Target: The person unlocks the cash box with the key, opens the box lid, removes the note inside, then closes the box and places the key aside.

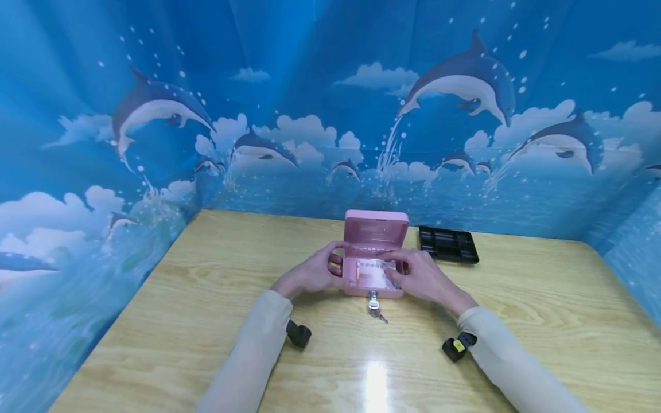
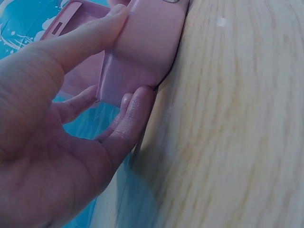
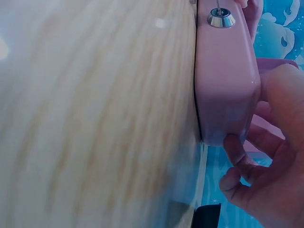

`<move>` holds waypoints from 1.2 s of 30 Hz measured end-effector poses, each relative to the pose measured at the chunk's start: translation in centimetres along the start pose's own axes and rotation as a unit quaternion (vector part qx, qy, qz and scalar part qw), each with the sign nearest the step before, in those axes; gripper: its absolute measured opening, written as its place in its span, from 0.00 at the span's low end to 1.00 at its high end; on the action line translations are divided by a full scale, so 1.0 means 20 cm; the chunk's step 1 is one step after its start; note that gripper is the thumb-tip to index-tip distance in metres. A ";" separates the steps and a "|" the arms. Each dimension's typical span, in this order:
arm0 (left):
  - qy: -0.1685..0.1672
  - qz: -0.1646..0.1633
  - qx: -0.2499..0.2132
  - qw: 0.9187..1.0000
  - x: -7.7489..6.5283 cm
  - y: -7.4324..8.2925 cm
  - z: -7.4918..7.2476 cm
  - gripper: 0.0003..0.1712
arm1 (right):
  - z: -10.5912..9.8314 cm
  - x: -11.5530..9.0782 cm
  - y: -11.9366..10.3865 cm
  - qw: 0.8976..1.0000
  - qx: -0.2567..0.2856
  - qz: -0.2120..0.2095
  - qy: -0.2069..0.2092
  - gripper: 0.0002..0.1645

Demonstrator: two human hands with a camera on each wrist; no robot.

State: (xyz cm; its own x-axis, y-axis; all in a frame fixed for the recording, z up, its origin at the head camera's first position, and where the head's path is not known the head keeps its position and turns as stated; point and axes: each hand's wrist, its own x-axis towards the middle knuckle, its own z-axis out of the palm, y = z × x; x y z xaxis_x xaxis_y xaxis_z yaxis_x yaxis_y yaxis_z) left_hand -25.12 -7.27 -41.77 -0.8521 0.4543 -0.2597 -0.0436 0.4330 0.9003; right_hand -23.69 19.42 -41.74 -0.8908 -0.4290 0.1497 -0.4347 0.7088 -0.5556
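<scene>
Head: a black tray is lying right of an open pink box, keys nearer. Left wrist: the left hand is gripping the box's left side. Right wrist: the right hand is touching its right wall, grasp unclear.

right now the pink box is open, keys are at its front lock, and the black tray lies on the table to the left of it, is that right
Not quite: the black tray lies on the table to the right of the pink box, as the head view shows. The box is open, with keys at its front lock.
</scene>
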 end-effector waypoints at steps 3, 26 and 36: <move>-0.001 0.002 -0.002 1.000 0.00 0.00 0.00 0.54 | 0.00 -0.01 -0.01 1.000 0.000 -0.003 0.019 0.18; 0.007 -0.002 -0.004 1.000 0.00 0.00 0.00 0.54 | 0.00 -0.07 -0.08 0.995 -0.014 -0.054 0.087 0.13; 0.002 0.009 -0.013 1.000 -0.02 0.00 0.00 0.55 | 0.00 -0.10 -0.06 0.994 0.006 -0.087 0.063 0.20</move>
State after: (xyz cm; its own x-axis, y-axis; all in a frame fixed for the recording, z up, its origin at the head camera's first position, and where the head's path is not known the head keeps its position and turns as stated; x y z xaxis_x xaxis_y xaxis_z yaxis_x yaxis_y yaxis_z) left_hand -24.79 -7.36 -41.75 -0.8551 0.4589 -0.2412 -0.0411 0.4038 0.9139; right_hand -21.35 19.34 -41.35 -0.8120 -0.4711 0.3446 -0.5828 0.6224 -0.5225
